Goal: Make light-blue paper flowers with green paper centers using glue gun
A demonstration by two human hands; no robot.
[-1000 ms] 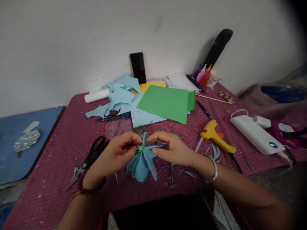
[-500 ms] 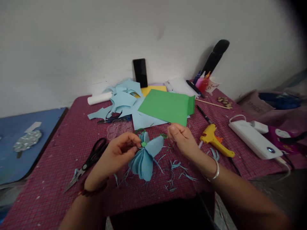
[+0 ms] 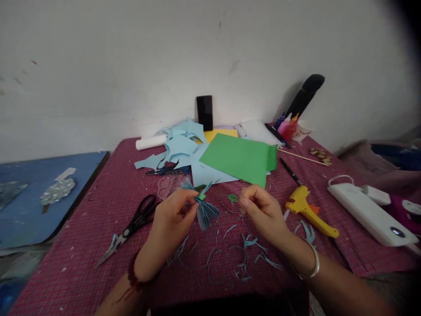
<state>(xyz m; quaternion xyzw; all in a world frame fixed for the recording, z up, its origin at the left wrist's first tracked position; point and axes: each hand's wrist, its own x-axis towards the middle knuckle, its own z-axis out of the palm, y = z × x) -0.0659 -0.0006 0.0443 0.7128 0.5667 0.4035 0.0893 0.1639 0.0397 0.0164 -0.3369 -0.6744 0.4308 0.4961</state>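
Between the thumb and fingers of my left hand (image 3: 174, 215) is a blue paper flower (image 3: 206, 214), its folded petals fanned edge-on. A small green paper piece shows at the flower's middle. My right hand (image 3: 261, 213) is closed in a pinch, apart from the flower; whatever its fingertips hold, if anything, is too small to make out. Close to those fingertips lies a small green paper leaf (image 3: 233, 198). Thin blue paper scraps (image 3: 250, 241) are scattered on the red checked cloth below both hands.
Black-handled scissors (image 3: 131, 226) lie open at the left. A yellow glue gun (image 3: 309, 210) and a white power bank (image 3: 368, 208) are on the right. Behind the hands lie a green sheet (image 3: 238, 158) and blue paper offcuts (image 3: 180, 147); a phone (image 3: 205, 113) leans on the wall.
My left hand has turned the flower, so its petals now appear edge-on instead of spread. The right hand has drawn slightly away from the flower. The whole view has shifted.
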